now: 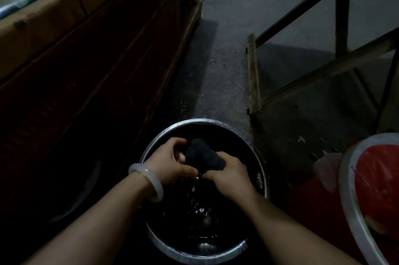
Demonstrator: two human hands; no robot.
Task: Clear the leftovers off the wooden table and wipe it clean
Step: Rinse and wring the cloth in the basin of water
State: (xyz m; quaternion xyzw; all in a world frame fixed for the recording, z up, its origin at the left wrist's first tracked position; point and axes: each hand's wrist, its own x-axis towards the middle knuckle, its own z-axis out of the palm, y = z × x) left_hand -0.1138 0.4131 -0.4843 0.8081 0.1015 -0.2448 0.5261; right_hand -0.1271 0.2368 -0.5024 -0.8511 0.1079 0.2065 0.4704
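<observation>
Gripping: I see left hand [170, 156] and right hand [231, 175], fingers curled round cloth [203, 155].
Cloth: above basin [200, 121], long axis far-left to near-right.
Basin: dark water [194, 206] inside.
Bin [345, 180]: red bag [380, 178] inside.

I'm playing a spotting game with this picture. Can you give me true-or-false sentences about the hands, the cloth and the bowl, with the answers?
1. The left hand and the right hand both grip the dark cloth. True.
2. The cloth is held over a metal basin with water in it. True.
3. The bangle is on the right wrist. False: it is on the left wrist.
4. The bin on the right has a blue liner. False: the liner is red.
</observation>
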